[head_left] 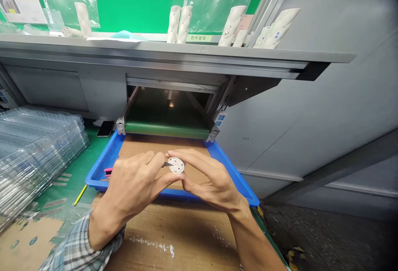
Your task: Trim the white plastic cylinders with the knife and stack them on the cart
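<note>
The left hand (pixel 132 184), fingers curled closed, grips one pink-handled craft knife (pixel 107 171), its blade touching one round white perforated disc (pixel 176 165), flat face turned up, pinched by the right hand (pixel 211 179) above one blue tray (pixel 99 175).

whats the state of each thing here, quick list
left hand, gripping craft knife
craft knife, pink handle, blade tip at the disc's edge
right hand, pinching white disc
white disc, held between both hands, small holes in its face
blue tray, lined with cardboard
phone, lying flat, dark side up
clear plastic trays, stacked
white tubes, mostly standing on the shelf
</note>
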Available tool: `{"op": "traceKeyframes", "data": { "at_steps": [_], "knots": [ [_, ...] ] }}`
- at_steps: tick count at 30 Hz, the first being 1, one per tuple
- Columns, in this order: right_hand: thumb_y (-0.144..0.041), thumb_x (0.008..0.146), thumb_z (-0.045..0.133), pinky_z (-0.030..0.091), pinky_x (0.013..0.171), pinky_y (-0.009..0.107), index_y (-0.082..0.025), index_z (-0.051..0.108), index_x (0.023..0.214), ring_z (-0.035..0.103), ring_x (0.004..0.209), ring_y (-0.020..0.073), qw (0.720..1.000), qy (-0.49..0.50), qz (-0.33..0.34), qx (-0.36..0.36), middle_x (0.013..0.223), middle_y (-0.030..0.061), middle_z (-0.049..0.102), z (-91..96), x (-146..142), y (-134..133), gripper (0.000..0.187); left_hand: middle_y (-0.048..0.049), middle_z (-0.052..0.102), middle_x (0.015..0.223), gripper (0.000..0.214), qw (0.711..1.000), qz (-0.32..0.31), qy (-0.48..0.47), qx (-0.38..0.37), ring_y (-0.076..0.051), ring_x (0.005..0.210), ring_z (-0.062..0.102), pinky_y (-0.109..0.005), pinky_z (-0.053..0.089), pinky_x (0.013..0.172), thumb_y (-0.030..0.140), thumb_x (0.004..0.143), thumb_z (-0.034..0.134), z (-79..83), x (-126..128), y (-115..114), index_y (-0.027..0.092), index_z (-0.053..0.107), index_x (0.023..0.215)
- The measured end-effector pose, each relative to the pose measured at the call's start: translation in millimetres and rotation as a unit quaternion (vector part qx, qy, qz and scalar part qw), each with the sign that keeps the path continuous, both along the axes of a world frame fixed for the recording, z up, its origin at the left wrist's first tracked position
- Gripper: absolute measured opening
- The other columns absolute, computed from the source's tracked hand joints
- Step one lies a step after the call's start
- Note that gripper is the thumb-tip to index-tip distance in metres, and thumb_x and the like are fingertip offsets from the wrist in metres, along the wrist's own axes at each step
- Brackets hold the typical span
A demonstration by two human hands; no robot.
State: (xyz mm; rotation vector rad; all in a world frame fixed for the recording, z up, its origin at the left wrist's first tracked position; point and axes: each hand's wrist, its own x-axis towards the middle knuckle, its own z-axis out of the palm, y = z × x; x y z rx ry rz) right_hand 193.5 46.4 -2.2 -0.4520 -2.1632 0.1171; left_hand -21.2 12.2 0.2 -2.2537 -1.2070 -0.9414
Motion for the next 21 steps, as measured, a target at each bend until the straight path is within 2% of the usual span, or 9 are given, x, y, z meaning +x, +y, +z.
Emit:
{"op": "traceKeyframes", "data": {
  "at_steps": [5,9,13,21],
  "knots": [
    [-0.008,0.097,0.065,0.065,0.103,0.035,-0.022,0.066,0.138,0.077,0.114,0.0218,1.000,0.002,-0.009,-0.011,0.125,0.0093,0.079,-0.6,0.9,1.2,0.043,0.0022,0.063,0.068,0.052,0.999,-0.019,-0.009,-0.025,-0.016,0.058,0.059,-0.034,0.024,0.055,0.055,0.114,0.034,-2.5,-0.7,1.3,0.022,0.057,0.080],
    [-0.008,0.095,0.063,0.064,0.105,0.036,-0.022,0.064,0.139,0.074,0.120,0.0221,0.998,-0.001,0.021,-0.058,0.131,0.0093,0.076,-1.0,3.5,3.3,0.046,0.0022,0.064,0.069,0.053,0.999,-0.031,-0.020,-0.037,-0.016,0.059,0.060,-0.033,0.026,0.056,0.054,0.115,0.032,-3.3,-0.9,2.5,0.022,0.057,0.081],
    [-0.010,0.099,0.064,0.064,0.100,0.033,-0.023,0.064,0.138,0.075,0.118,0.0209,0.995,0.001,0.041,-0.094,0.127,0.0079,0.077,-0.8,7.2,5.0,0.041,0.0013,0.068,0.071,0.051,0.998,-0.026,-0.030,-0.047,-0.017,0.060,0.063,-0.033,0.026,0.056,0.056,0.114,0.033,-3.0,-0.5,2.6,0.022,0.057,0.085],
    [-0.019,0.100,0.074,0.061,0.101,0.031,-0.025,0.065,0.137,0.072,0.115,0.0197,0.997,0.047,0.020,-0.058,0.124,0.0073,0.075,-8.5,8.3,8.0,0.038,0.0012,0.068,0.070,0.051,0.999,0.014,-0.022,-0.045,-0.019,0.058,0.065,-0.034,0.020,0.053,0.059,0.113,0.032,-5.2,3.2,-0.9,0.023,0.055,0.085]
  ]
}}
